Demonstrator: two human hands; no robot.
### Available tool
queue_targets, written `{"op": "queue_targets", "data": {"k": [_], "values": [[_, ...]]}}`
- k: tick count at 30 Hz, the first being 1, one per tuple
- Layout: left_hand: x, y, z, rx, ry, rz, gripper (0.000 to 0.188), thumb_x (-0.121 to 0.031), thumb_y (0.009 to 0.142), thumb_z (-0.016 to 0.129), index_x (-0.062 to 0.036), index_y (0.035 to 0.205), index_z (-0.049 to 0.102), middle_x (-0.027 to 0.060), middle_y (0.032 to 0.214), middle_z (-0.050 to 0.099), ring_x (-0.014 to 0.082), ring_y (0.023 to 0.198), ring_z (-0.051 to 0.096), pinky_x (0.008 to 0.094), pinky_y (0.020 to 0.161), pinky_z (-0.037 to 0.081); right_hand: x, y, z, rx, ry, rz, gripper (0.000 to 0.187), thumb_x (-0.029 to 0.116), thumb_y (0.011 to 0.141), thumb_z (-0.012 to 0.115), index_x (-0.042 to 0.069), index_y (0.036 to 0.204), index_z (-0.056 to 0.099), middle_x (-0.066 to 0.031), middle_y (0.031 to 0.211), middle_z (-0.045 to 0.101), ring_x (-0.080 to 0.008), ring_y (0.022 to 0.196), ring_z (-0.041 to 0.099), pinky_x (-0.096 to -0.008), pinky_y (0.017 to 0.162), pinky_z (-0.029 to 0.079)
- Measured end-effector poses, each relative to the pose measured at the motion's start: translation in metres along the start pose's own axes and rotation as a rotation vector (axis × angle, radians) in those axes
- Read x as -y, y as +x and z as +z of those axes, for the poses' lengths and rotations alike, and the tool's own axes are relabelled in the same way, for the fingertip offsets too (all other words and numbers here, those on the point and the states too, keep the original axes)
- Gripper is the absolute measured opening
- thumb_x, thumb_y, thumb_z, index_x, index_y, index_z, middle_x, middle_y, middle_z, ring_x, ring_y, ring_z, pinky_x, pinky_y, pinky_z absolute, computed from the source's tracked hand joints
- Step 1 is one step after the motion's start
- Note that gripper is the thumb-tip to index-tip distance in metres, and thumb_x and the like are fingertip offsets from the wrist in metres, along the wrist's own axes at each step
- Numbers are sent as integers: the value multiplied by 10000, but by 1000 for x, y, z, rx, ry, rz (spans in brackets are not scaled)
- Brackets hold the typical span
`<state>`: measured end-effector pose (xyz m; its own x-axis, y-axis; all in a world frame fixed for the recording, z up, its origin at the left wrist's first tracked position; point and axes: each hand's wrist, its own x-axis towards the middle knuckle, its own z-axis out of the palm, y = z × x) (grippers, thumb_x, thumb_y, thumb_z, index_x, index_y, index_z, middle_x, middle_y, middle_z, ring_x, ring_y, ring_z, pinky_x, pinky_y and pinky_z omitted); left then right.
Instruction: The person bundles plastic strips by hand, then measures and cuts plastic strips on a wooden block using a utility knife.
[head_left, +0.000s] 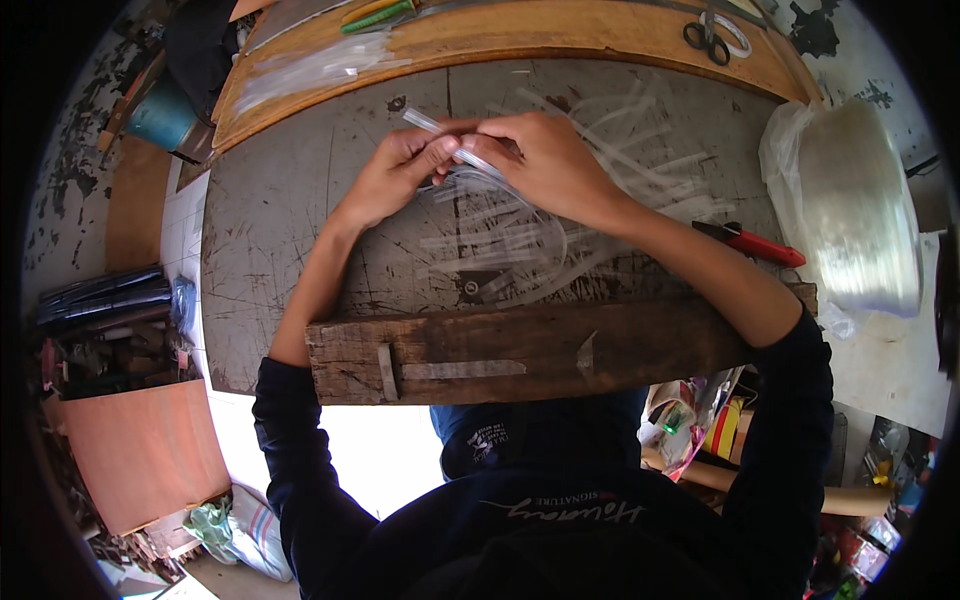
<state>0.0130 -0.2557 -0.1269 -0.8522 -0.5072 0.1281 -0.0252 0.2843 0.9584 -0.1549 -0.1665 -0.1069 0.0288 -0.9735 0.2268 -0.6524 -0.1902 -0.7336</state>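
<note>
Both my hands meet over the scratched grey tabletop [290, 200], a little left of its middle. My left hand [395, 172] pinches a narrow clear plastic strip [422, 120], whose end sticks out past the fingers at the upper left. The fingers of my right hand [550, 160] are closed on the same strip just to the right, and part of it shows between the two hands. Below and right of them lie several loose clear strips [500, 245], some curled. Fingers hide much of the held strip.
A worn wooden beam [540, 345] lines the near edge. On the right are a red-handled tool [765, 243] and a big roll of clear plastic [860, 215]. The far wooden ledge [480, 50] holds stacked clear strips [320, 75], a green-handled tool [378, 14] and scissors [708, 40].
</note>
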Motion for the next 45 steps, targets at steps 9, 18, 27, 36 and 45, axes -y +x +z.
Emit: {"op": "queue_targets", "data": {"k": [9, 18, 27, 36, 45], "values": [[-29, 4, -14, -389, -593, 153, 411, -278, 924, 330, 48, 993, 570, 100, 906, 568, 148, 911, 523, 271, 843, 450, -27, 18, -40, -170, -223, -168, 256, 250, 819, 569, 0, 856, 610, -87, 714, 608, -145, 600, 556, -279, 570, 444], [-16, -5, -56, -119, -1278, 320, 186, -111, 925, 323, 6, 910, 467, -13, 595, 310, 73, 522, 268, 203, 501, 285, -31, 13, -44, 50, -458, 72, 324, 197, 721, 673, -37, 933, 601, -170, 848, 625, -262, 792, 616, -341, 698, 476], [-81, 24, -80, -78, -964, 296, 167, -128, 914, 366, -4, 927, 477, -29, 615, 320, 66, 554, 291, 193, 508, 282, -44, 22, -60, 26, 124, 228, 236, 207, 752, 654, 16, 891, 648, -64, 809, 639, -134, 783, 576, -262, 713, 437], [-63, 46, 22, -145, -393, -103, 430, -321, 918, 389, 12, 1185, 443, -19, 778, 439, 52, 682, 391, 165, 581, 328, 0, 12, -67, -24, 145, 52, 247, 254, 844, 543, 34, 845, 654, 3, 671, 583, -56, 610, 459, -218, 551, 360], [-81, 38, 31, -123, -389, 41, 315, -301, 939, 326, -76, 956, 547, -2, 732, 468, 99, 763, 487, 217, 663, 347, 17, 16, -49, -77, 367, -166, 229, 232, 851, 511, 33, 924, 599, -19, 600, 546, -85, 548, 478, -251, 529, 394]]}}
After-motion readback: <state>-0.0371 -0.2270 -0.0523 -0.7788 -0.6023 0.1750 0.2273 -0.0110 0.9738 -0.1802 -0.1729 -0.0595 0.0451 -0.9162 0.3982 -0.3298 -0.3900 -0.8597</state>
